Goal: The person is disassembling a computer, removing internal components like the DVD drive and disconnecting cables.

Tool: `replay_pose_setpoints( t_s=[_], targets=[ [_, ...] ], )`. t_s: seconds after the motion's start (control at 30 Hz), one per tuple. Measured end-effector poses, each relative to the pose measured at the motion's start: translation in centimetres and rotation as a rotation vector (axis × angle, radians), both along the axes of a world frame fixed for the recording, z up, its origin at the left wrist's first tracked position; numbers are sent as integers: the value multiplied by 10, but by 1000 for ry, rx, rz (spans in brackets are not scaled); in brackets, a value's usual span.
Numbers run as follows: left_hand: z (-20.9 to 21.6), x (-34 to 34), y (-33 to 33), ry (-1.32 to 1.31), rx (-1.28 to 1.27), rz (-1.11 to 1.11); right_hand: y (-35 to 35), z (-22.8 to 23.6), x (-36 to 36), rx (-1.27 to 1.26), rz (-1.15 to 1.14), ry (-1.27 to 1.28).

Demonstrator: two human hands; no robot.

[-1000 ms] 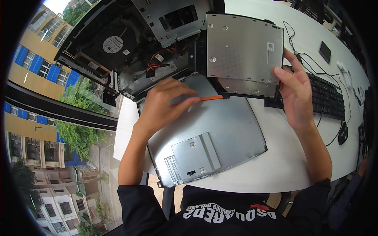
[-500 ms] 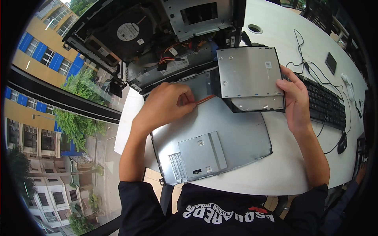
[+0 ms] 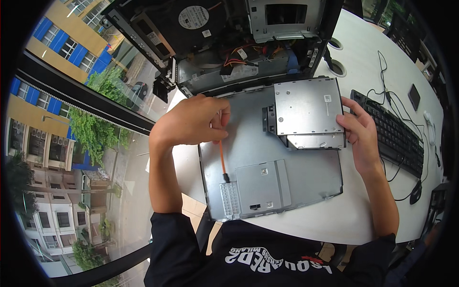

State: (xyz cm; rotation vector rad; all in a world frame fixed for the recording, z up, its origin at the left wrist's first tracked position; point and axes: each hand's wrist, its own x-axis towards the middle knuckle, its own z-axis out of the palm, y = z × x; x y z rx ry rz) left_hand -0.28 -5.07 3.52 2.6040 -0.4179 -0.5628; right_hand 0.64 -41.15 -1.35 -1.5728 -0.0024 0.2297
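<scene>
My left hand (image 3: 193,122) is closed around a screwdriver with an orange shaft (image 3: 222,160); the shaft hangs downward and its dark tip is over the grey metal side panel (image 3: 248,143) lying on the white table. My right hand (image 3: 361,136) grips the right edge of a flat silver optical drive (image 3: 306,107), which it holds level over the panel's upper right part. A second thin silver plate (image 3: 318,141) shows just under the drive's near edge.
An opened desktop computer case (image 3: 224,43) with a fan, cables and a drive bay lies at the table's far side. A black keyboard (image 3: 394,136), a mouse (image 3: 416,191) and cables are at the right. A window with buildings below fills the left.
The drive came down from a tilted, raised position and now lies level over the panel. My left hand swung the screwdriver from pointing right to pointing down toward me.
</scene>
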Motion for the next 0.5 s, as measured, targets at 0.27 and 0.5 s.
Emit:
replay_pose_setpoints(
  t_s=[0.27, 0.5],
  targets=[
    [4, 1, 2, 185, 64, 104, 31, -4, 5, 21, 146, 109],
    [5, 0, 6, 174, 70, 190, 53, -7, 15, 35, 196, 130]
  ],
)
